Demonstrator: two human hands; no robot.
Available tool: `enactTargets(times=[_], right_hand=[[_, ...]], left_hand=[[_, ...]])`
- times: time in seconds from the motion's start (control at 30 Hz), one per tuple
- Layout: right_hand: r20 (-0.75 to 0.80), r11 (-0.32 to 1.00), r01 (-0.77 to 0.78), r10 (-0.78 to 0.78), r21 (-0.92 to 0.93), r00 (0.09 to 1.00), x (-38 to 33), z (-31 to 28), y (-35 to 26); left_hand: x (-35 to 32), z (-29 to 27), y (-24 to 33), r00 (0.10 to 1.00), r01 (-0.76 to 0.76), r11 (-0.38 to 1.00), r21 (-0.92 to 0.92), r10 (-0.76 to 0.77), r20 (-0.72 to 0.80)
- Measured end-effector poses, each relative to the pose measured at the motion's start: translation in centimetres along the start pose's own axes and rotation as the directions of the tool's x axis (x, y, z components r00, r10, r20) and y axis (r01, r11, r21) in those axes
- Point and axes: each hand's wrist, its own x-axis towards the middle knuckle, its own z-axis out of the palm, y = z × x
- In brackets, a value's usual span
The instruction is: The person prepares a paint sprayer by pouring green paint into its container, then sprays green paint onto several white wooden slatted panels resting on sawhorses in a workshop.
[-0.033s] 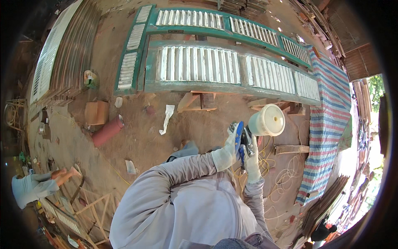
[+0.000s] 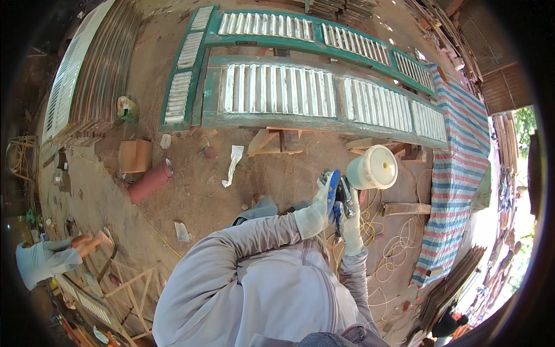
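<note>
In front of my chest, my gloved right hand [image 2: 350, 222] is closed around a dark and silver spray gun [image 2: 347, 196]. A white lidded paint cup [image 2: 373, 167], with a yellowish spot on its lid, tilts beside the gun's upper end and seems joined to it. Pressed close on the other side, my gloved left hand [image 2: 314, 211] is closed on a narrow blue piece [image 2: 333, 188]. Whether this blue piece belongs to the gun I cannot tell. Beyond my hands, a green louvred shutter [image 2: 277, 120] with white slats lies on wooden supports.
Another green shutter frame [image 2: 260, 41] lies behind it. Striped sheeting [image 2: 451, 191] spreads at the right, near coiled yellow hose [image 2: 370, 225]. A cardboard box [image 2: 135, 156] and red roll [image 2: 151, 180] lie left. Stacked shutters [image 2: 92, 75] stand far left; another person [image 2: 49, 263] is lower left.
</note>
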Motion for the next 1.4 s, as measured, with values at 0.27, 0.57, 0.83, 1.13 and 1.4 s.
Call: enactTargets(times=[0.27,0.57,0.83,1.13,1.4], right_hand=[[0.041,0.995,0.066,-0.069,0.075,0.997,7.4,-4.3,-3.9],[0.108,0.989,-0.139,0.144,-0.052,0.984,15.9,-8.7,-4.3],[0.175,0.985,-0.158,0.167,-0.063,0.97,19.2,-12.3,-2.7],[-0.142,0.961,-0.231,0.209,-0.154,0.967,16.1,-12.1,-4.7],[-0.122,0.937,-0.333,0.345,0.106,0.931,11.4,-1.4,-7.3]], left_hand=[[2.0,-3.4,6.4,0.592,-0.469,-0.613,0.635,0.316,0.742],[-0.1,-5.5,9.5,0.704,0.025,-0.069,0.997,0.709,0.031],[4.3,-2.3,4.3,0.796,0.035,-0.224,0.974,0.596,0.108],[2.6,-2.3,9.1,0.914,0.109,-0.652,0.75,0.363,0.183],[-2.6,-7.7,18.8,0.913,0.004,-0.761,0.648,0.267,0.308]])
